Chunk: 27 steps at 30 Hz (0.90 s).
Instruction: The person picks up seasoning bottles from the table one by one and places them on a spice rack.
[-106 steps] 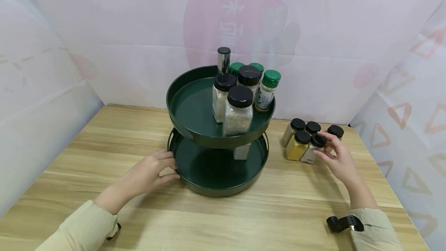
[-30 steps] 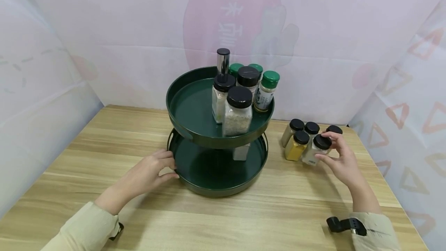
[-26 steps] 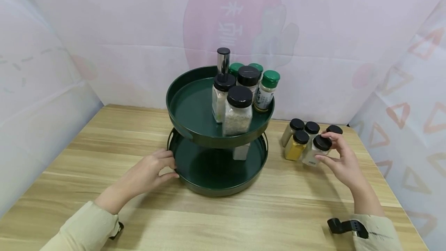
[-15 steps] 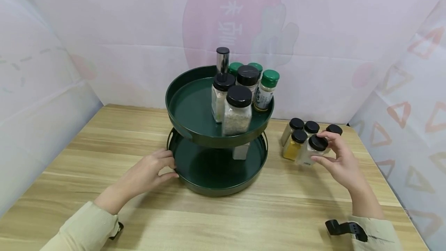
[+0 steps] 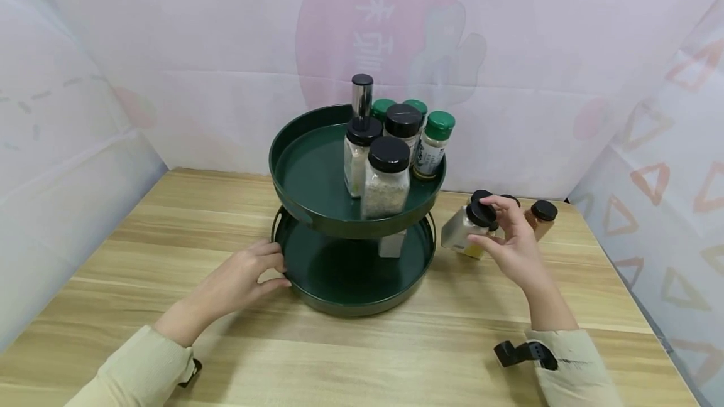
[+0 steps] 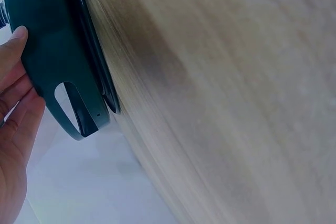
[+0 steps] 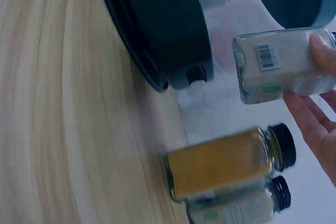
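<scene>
My right hand grips a clear square spice jar with a black lid and pale powder inside. Raised and tilted, the jar has its base toward the dark green two-tier turntable tray. A barcode label shows on the jar in the right wrist view, with thumb and fingers near its lid end. At the left of the lower tier, my left hand holds the rim. In the left wrist view, its thumb lies on the tray's wall, close to a cut-out handle.
On the upper tier stand several jars, including a black-lidded jar and a green-capped bottle. A light-coloured jar is on the lower tier. Yellow spice fills a jar behind my right hand; a reddish-brown jar stands right of it.
My right hand has lifted the pale-powder jar out of the group on the table and moved it left toward the tray, tilting it. The left hand has stayed at the rim.
</scene>
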Tool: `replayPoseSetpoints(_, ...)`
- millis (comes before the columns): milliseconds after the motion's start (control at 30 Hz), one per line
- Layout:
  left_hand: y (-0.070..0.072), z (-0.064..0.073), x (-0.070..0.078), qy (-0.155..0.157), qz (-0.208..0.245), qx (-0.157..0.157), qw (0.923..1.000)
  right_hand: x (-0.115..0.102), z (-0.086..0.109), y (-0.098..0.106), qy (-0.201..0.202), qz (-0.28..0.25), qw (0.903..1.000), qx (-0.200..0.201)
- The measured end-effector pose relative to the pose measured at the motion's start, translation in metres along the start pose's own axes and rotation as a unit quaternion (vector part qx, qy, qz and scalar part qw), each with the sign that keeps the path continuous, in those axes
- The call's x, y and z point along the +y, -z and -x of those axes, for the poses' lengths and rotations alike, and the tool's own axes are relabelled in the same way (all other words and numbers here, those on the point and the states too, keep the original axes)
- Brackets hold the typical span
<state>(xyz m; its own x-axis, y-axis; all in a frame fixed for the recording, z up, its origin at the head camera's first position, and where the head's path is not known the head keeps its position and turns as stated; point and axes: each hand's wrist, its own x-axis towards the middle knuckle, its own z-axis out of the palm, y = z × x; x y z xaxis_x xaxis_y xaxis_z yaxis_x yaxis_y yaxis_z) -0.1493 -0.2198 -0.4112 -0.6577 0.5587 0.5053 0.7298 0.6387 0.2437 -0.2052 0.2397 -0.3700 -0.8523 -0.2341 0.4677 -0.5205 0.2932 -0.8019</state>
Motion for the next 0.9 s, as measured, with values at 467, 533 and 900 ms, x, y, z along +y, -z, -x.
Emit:
replayPoseSetpoints(467,0.000,-0.001,-0.001,-0.001,0.001,-0.001,1.0000,0.006,-0.019,-0.036,0.018,-0.027,0.9993,-0.018)
replayPoseSetpoints(533,0.000,-0.001,-0.001,-0.002,0.000,0.000,1.0000,0.006,-0.021,-0.039,0.023,-0.016,0.9994,-0.019)
replayPoseSetpoints(900,0.000,-0.001,0.000,-0.008,0.002,0.001,1.0000,0.011,-0.021,-0.057,-0.005,-0.014,0.9970,-0.075)
